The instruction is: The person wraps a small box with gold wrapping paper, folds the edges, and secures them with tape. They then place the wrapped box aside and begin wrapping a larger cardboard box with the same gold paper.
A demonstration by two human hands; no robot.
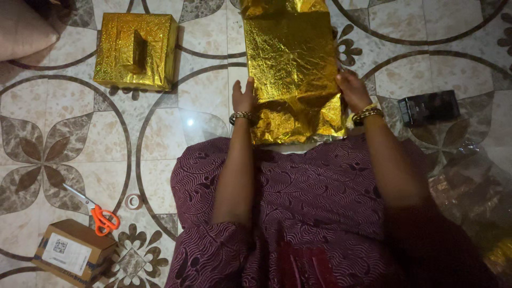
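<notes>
Nearest you, on the floor (32, 160): cardboard box (72, 250), orange scissors (96, 213), tape roll (133, 201). Beyond: your left hand (244, 96) and right hand (353, 88), fingers flat, pressing the half-wrapped gold parcel (292, 69), ends unfolded. Farthest: finished gold box (136, 50).

A glossy tiled floor (202, 114), cream with brown circle and petal patterns, carries everything. On it lie a gold foil-wrapped box (136, 50) at the far left, a large package in crinkled gold foil (290, 74) far centre, a black rectangular box (429, 108) right, orange-handled scissors (96, 210), a small clear tape roll (133, 201) and a brown cardboard box (72, 250) near left.
</notes>
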